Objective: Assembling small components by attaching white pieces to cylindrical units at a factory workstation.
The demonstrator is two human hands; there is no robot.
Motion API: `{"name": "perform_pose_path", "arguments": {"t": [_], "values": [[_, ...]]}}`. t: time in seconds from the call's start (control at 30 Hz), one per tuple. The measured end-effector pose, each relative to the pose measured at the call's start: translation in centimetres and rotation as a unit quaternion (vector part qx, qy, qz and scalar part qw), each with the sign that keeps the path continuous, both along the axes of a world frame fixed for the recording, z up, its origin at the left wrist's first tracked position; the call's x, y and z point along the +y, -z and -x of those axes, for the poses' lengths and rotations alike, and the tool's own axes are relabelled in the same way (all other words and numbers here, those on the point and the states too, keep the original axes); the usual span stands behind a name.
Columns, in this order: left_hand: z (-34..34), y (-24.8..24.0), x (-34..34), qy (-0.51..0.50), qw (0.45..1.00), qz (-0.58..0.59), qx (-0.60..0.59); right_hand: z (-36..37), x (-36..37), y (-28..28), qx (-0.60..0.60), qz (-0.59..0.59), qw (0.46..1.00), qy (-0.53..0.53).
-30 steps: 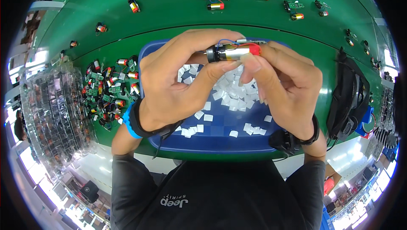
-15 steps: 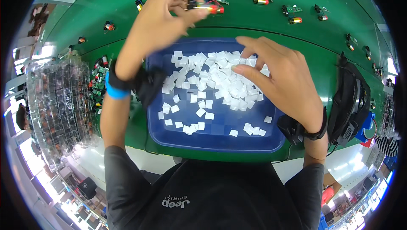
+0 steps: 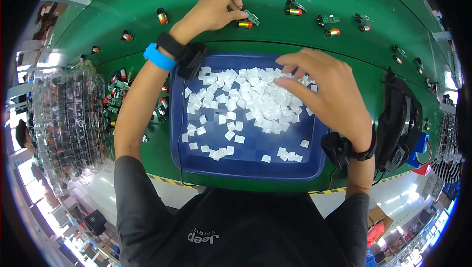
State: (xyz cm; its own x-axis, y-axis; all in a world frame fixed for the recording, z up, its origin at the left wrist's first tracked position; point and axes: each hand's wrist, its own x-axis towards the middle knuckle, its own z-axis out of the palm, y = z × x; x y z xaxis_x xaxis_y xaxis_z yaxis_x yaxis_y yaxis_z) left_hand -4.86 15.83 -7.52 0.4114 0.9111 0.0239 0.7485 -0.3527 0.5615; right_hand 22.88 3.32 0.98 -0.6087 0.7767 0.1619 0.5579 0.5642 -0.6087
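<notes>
Small cylindrical part with a red end and metal body lies on the green worktop beyond the far rim of the blue tray, with a small green circuit board just beside it; the left hand is stretched out over the tray's far edge, its fingers curled down onto this pair; contact appears to be made with the board, but whether anything is actually gripped cannot be told from this view. A bright blue wristband and a black strap sit on the left wrist.

Rectangular blue plastic tray sits on the worktop directly before the person; it holds a loose heap of small white square pads, thickest toward the far right corner, with scattered singles near the front. The right hand rests palm down over that heap; its fingers are spread and slightly bent, tips touching the pads; nothing is seen to be pinched between them. A black wrist strap sits on the right wrist.

Further cylindrical parts with boards lie spaced in a row along the far side of the worktop; a pile of mixed red and green components lies left of the tray; a stack of clear plastic trays stands at the far left; a black bag lies right of the tray.
</notes>
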Motion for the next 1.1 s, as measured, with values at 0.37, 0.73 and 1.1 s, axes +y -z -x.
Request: {"name": "perform_pose_path", "arguments": {"t": [0.37, 0.73, 1.1], "values": [[-4.1, -8.9, -11.6, -0.016, 0.958, 0.039, -0.285, 1.3, 0.4, 0.4, 0.213, 0.149, 0.959, 0.113], [-4.0, -10.3, -13.7, -0.004, 0.939, 0.082, -0.334, 1.2, -0.7, -1.5, 0.295, 0.321, 0.897, 0.068], [-3.6, -10.3, -13.8, 0.002, 0.901, 0.148, -0.407, 0.7, 0.0, -0.5, 0.152, -0.204, 0.966, -0.037]]}}
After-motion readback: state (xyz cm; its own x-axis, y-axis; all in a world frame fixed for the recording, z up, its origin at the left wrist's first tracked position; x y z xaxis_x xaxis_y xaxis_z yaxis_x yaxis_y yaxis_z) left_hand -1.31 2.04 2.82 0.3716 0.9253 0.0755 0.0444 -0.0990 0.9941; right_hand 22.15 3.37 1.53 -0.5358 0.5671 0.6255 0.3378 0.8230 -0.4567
